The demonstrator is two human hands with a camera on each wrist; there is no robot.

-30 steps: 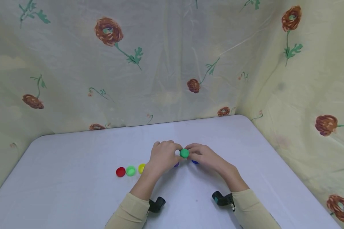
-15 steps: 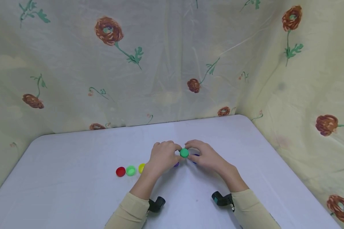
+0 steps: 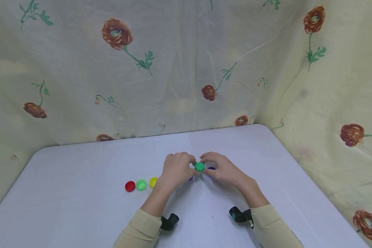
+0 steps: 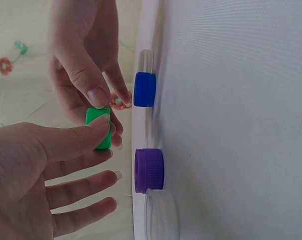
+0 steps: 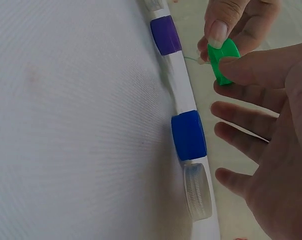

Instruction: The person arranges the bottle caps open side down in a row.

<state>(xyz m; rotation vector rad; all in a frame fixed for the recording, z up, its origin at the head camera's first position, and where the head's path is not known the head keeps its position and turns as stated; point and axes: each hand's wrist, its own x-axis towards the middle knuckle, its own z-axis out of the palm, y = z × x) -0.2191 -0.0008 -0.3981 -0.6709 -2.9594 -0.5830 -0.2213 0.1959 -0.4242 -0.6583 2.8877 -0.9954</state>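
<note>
Above the table, a green bottle cap (image 3: 199, 167) is held between the two hands. The left hand (image 3: 177, 167) pinches it between thumb and index finger, its other fingers spread in the left wrist view. From the opposite side, the right hand (image 3: 222, 167) has thumb and index finger on the same cap, its remaining fingers loosely extended in the right wrist view. A purple cap (image 4: 150, 170) rests on the table below the left hand, mostly hidden in the head view. Beneath the right hand sits a blue cap (image 5: 189, 135), with a clear cap (image 5: 197, 191) beside it.
A red cap (image 3: 130, 186), a light green cap (image 3: 141, 185) and a yellow cap (image 3: 153, 182) lie in a row left of the left forearm. Another clear cap (image 4: 162, 215) adjoins the purple one. Flowered curtains (image 3: 173, 69) enclose the white table (image 3: 80, 206).
The right hand's fingers have spread a little since a second ago, baring more of the blue cap. The green cap stays nearly in place between the hands.
</note>
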